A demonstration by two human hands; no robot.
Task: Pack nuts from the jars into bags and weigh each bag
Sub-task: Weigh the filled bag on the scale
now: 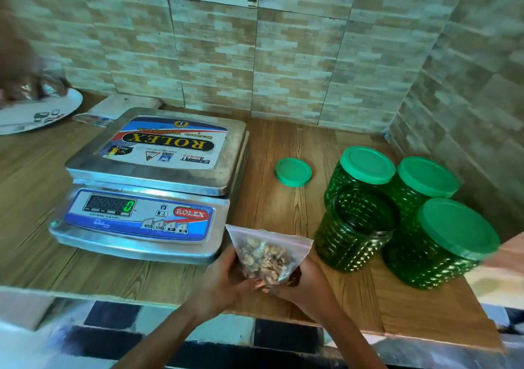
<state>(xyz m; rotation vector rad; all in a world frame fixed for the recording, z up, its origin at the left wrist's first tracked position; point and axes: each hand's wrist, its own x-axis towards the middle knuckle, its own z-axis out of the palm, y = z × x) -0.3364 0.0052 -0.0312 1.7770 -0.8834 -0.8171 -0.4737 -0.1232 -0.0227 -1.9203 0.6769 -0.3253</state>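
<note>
Gripping the bag from both sides, the left hand and the right hand curl their fingers round its lower half. Both hands are therefore occupied with the same item.

Bag: clear plastic with a reddish zip strip along its top edge. It contains pale brown nuts that fill the lower part. The upper part is flat and holds no nuts. The bag is held over the front part of the tabletop, just beside the front right corner of the scale and to the left of the open jar. Whether the zip strip is sealed cannot be told.

Scale: steel body, standing on the left half of the tabletop. The weighing platform carries only a printed label. The display shows a green 0.

Jars: four green studded jars stand in a tight group on the right of the tabletop. The front left one is the open jar. The other three are closed jars with green lids. One loose lid lies flat on the tabletop between the scale and the jar group, apart from both.

Surroundings: a white plate sits at the far left edge, with a blurred brown shape on it. A tiled wall runs behind and to the right.
</note>
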